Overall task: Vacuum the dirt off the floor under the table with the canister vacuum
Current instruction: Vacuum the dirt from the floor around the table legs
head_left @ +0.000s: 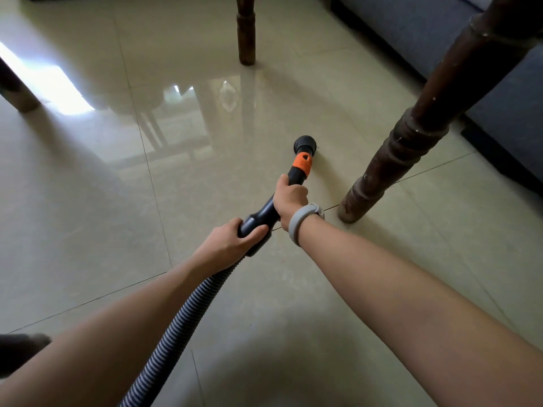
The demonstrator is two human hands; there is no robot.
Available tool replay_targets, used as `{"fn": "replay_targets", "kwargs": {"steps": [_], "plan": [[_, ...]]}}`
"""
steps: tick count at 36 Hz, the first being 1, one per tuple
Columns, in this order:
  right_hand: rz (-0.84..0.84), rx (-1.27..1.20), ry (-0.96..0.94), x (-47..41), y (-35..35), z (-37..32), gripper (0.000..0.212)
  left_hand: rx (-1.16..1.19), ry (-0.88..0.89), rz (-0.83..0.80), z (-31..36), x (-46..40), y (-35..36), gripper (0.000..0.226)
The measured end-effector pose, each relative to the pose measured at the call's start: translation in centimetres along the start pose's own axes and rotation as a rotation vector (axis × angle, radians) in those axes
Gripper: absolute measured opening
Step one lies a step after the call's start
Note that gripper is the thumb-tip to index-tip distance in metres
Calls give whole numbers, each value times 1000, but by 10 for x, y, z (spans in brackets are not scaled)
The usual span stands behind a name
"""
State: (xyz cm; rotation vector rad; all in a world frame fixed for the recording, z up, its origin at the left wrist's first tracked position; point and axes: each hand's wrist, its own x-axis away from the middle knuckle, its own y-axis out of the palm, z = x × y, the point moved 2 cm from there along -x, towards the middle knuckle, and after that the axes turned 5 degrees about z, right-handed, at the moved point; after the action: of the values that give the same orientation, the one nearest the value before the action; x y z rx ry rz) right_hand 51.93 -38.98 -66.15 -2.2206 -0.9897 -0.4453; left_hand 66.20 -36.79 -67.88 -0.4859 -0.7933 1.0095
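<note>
The vacuum's black wand handle (262,214) runs forward to an orange collar (302,163) and a round black nozzle (305,143) that rests on the glossy beige tile floor (176,201). My left hand (232,240) grips the rear of the handle where the ribbed grey hose (179,321) joins it. My right hand (289,198), with a grey wristband, holds the wand just behind the orange collar. The canister itself is out of view. I cannot make out any dirt on the tiles.
A dark turned wooden table leg (390,160) stands close to the right of the nozzle. A second leg (246,39) is at the back centre, a third (14,89) at the far left. A dark blue sofa (440,36) lines the right side.
</note>
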Motion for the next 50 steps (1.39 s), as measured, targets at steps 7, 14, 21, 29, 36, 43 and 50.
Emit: {"fn": "replay_targets", "kwargs": {"steps": [7,14,21,29,36,43,50], "plan": [[74,10,12,-19,-18,-7,58,14,7,-23,24,-13,11,43],[95,-35,56,-35,-33,14,55,-40,78,-126,32,-11,20,42],[-24,-244,76,-35,-25,7,44,-20,63,-60,28,-14,6,39],[-217,-265,73,-22,1,-12,37,119,-4,65,8,-5,-8,37],[-189,-422,147,-7,5,-11,26,146,40,-5,-3,12,-20,38],[5,-362,192,5,-9,35,40,40,47,-288,-12,25,-10,46],[132,-254,201,11,-12,56,50,43,68,-376,-12,23,-4,33]]}}
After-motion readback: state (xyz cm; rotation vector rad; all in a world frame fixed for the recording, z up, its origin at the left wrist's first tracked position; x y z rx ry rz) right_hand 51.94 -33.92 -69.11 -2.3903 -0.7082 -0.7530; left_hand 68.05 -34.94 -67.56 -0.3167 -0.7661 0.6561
